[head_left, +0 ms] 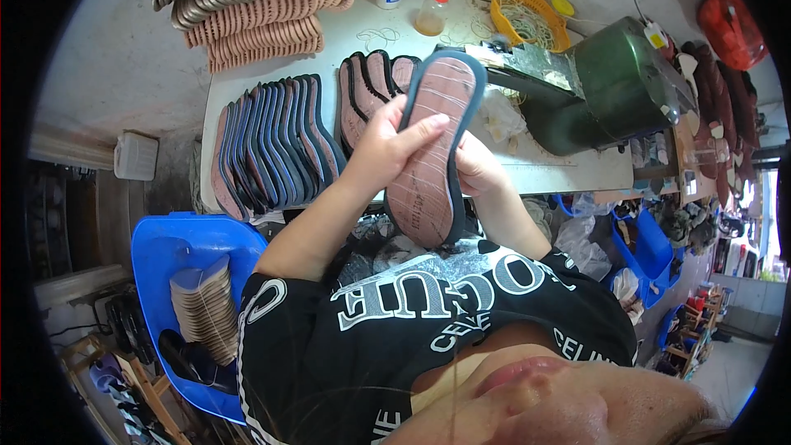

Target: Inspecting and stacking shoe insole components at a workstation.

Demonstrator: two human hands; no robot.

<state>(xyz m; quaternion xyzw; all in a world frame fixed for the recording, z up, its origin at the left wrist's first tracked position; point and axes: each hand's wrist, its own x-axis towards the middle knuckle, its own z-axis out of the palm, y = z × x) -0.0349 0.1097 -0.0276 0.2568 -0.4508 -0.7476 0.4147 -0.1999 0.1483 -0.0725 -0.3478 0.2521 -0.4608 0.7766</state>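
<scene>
Centre frame: shoe insole (430, 148), pink with blue-grey rim, clasped at mid-length by left hand (387, 144) and right hand (478, 169). Probably light, thin, bendy; best pinched along the edges.

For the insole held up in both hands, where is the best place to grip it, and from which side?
Probably the long edges at mid-length, one from each side. The insole is flat, thin and upright, so fingers pinch its blue rim. The left hand already does this; the right hand supports from behind.
</scene>
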